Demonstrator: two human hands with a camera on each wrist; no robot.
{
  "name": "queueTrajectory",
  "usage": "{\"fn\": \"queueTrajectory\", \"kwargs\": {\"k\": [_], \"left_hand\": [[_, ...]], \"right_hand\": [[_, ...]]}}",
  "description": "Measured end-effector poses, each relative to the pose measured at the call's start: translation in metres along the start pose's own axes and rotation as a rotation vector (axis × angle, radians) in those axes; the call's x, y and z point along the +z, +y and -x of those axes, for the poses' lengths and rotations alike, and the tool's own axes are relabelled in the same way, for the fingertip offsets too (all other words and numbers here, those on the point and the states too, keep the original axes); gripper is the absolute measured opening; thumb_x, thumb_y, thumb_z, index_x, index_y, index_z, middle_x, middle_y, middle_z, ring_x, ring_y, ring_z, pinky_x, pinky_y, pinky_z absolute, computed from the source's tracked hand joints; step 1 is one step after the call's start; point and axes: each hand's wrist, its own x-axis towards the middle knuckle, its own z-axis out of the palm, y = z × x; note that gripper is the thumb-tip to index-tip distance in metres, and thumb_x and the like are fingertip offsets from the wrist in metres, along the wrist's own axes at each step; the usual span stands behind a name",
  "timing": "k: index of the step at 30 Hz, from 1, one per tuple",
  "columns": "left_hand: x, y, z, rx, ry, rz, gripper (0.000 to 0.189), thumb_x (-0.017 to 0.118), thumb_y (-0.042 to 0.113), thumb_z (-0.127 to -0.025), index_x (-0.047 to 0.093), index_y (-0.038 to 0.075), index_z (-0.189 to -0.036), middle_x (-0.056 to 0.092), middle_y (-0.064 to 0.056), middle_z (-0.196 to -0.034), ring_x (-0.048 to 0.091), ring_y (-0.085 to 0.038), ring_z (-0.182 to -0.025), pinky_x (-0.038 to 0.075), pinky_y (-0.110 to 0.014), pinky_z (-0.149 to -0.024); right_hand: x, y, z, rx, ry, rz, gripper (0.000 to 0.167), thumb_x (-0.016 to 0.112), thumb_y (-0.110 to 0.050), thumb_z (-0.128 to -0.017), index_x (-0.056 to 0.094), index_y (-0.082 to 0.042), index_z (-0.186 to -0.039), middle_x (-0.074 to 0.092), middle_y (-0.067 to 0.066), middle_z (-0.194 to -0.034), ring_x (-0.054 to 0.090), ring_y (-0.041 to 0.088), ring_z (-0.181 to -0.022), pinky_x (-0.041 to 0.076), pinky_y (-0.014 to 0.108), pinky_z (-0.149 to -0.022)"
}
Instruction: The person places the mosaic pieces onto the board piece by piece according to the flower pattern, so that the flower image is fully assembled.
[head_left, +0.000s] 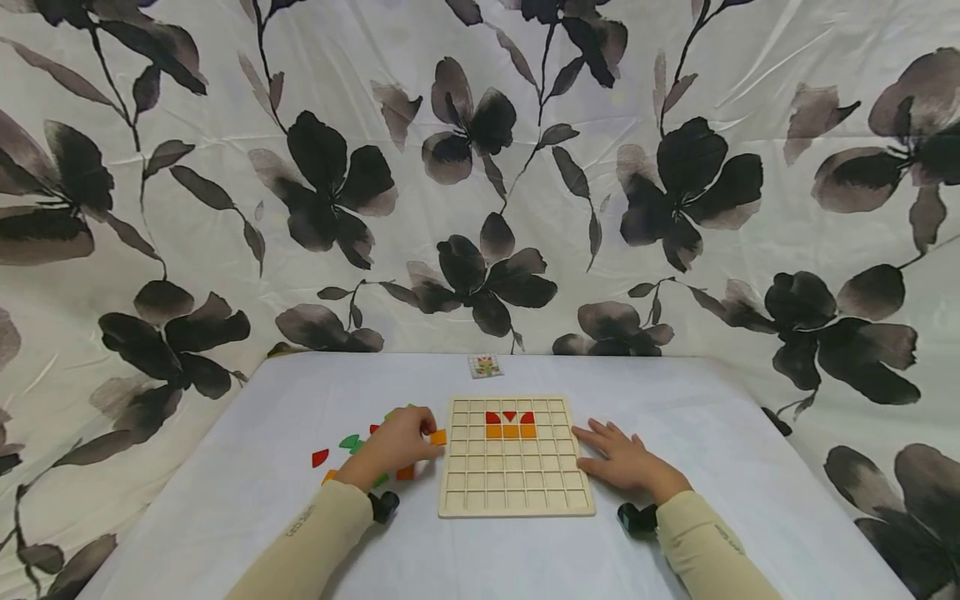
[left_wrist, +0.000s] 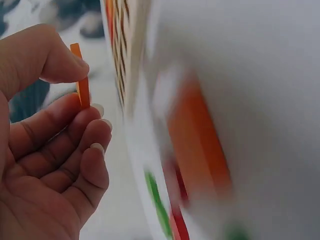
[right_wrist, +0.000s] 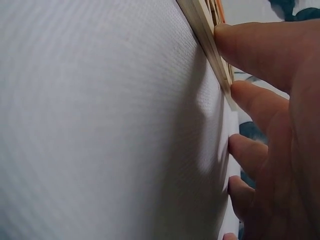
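Between thumb and fingers, my left hand (head_left: pixel 401 440) pinches an orange square tile (head_left: pixel 438 437) just off the left edge of a wooden grid board (head_left: pixel 480 485). The left wrist view shows that thin orange tile (left_wrist: pixel 83 90) held edge-on, raised above the table. On the board, a row of orange squares (head_left: pixel 511 431) lies below two red quarter-round tiles (head_left: pixel 528 417) and a small red triangle (head_left: pixel 510 416). My right hand (head_left: pixel 626 457) rests at the board's right side with fingers extended. In the right wrist view its thumb and a finger touch the board's edge (right_wrist: pixel 207 40).
Loose tiles lie around and partly behind the left hand, among them a red piece (head_left: pixel 320 457), a green piece (head_left: pixel 349 442) and an orange piece (head_left: pixel 406 473). A small patterned card (head_left: pixel 486 366) lies at the back of the white table (head_left: pixel 637 383). A floral cloth (head_left: pixel 480 167) hangs behind.
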Motion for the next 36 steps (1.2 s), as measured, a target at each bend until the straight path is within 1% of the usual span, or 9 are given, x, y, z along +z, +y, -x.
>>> {"fn": "queueTrajectory", "kwargs": {"k": [6, 9, 12, 16, 21, 24, 30, 33, 36], "left_hand": [[0.025, 0.044, -0.014, 0.126, -0.082, 0.029, 0.024, 0.079, 0.020, -0.074, 0.064, 0.010, -0.089, 0.059, 0.000, -0.083, 0.053, -0.017, -0.076, 0.047, -0.030, -0.070], [0.036, 0.058, -0.022, 0.185, -0.103, 0.013, 0.021, 0.077, 0.018, -0.075, 0.064, 0.010, -0.089, 0.059, 0.001, -0.081, 0.052, -0.016, -0.075, 0.046, -0.029, -0.069], [0.045, 0.067, -0.029, 0.217, -0.112, -0.018, 0.018, 0.076, 0.015, -0.074, 0.064, 0.011, -0.088, 0.058, 0.002, -0.080, 0.051, -0.015, -0.073, 0.045, -0.028, -0.067], [0.054, 0.073, -0.037, 0.219, -0.127, -0.065, 0.015, 0.075, 0.014, -0.074, 0.063, 0.012, -0.083, 0.057, 0.003, -0.076, 0.050, -0.014, -0.070, 0.043, -0.027, -0.062], [0.056, 0.080, -0.041, 0.234, -0.140, -0.100, 0.011, 0.072, 0.008, -0.074, 0.063, 0.010, -0.078, 0.056, 0.002, -0.072, 0.048, -0.014, -0.065, 0.041, -0.026, -0.058], [0.054, 0.084, -0.041, 0.249, -0.140, -0.122, 0.008, 0.071, 0.005, -0.075, 0.065, 0.009, -0.078, 0.057, 0.002, -0.073, 0.049, -0.012, -0.066, 0.042, -0.026, -0.061], [0.053, 0.089, -0.040, 0.257, -0.159, -0.174, 0.006, 0.076, 0.012, -0.081, 0.071, 0.009, -0.084, 0.062, 0.004, -0.080, 0.052, -0.012, -0.077, 0.047, -0.027, -0.072], [0.054, 0.090, -0.040, 0.266, -0.165, -0.199, 0.005, 0.074, 0.012, -0.082, 0.073, 0.009, -0.085, 0.064, 0.004, -0.081, 0.053, -0.012, -0.077, 0.048, -0.026, -0.073], [0.054, 0.087, -0.038, 0.284, -0.165, -0.203, 0.006, 0.072, 0.014, -0.084, 0.073, 0.009, -0.087, 0.066, 0.003, -0.084, 0.054, -0.010, -0.076, 0.049, -0.026, -0.073]], "right_hand": [[0.000, 0.000, -0.001, 0.008, -0.001, -0.010, 0.061, 0.055, -0.047, -0.094, 0.040, -0.023, -0.148, 0.026, 0.016, -0.158, 0.015, 0.045, -0.146, 0.006, 0.073, -0.109], [0.001, 0.002, -0.002, 0.013, 0.003, -0.010, 0.061, 0.055, -0.048, -0.094, 0.041, -0.024, -0.148, 0.027, 0.015, -0.158, 0.015, 0.045, -0.146, 0.006, 0.072, -0.109], [0.002, 0.003, -0.003, 0.012, 0.005, -0.010, 0.061, 0.055, -0.049, -0.093, 0.041, -0.024, -0.148, 0.027, 0.015, -0.158, 0.016, 0.044, -0.147, 0.007, 0.072, -0.109], [0.003, 0.004, -0.004, 0.012, 0.003, -0.012, 0.062, 0.054, -0.050, -0.093, 0.040, -0.024, -0.148, 0.027, 0.014, -0.159, 0.016, 0.044, -0.147, 0.007, 0.072, -0.110], [0.002, 0.004, -0.003, 0.012, 0.007, -0.008, 0.062, 0.055, -0.049, -0.093, 0.041, -0.024, -0.148, 0.027, 0.014, -0.158, 0.016, 0.044, -0.147, 0.007, 0.072, -0.109], [0.003, 0.004, -0.003, 0.009, 0.008, -0.006, 0.061, 0.055, -0.048, -0.094, 0.041, -0.023, -0.148, 0.027, 0.015, -0.158, 0.016, 0.044, -0.146, 0.007, 0.073, -0.109], [0.001, 0.003, -0.002, 0.001, 0.004, -0.005, 0.061, 0.054, -0.049, -0.094, 0.041, -0.023, -0.148, 0.027, 0.015, -0.158, 0.015, 0.045, -0.146, 0.007, 0.073, -0.109], [0.000, 0.002, -0.001, 0.001, 0.003, -0.008, 0.061, 0.054, -0.049, -0.094, 0.041, -0.023, -0.148, 0.027, 0.016, -0.158, 0.015, 0.045, -0.146, 0.007, 0.073, -0.109], [0.002, 0.001, -0.001, 0.001, 0.004, -0.009, 0.061, 0.054, -0.048, -0.093, 0.041, -0.023, -0.148, 0.027, 0.016, -0.158, 0.016, 0.045, -0.146, 0.007, 0.073, -0.109]]}}
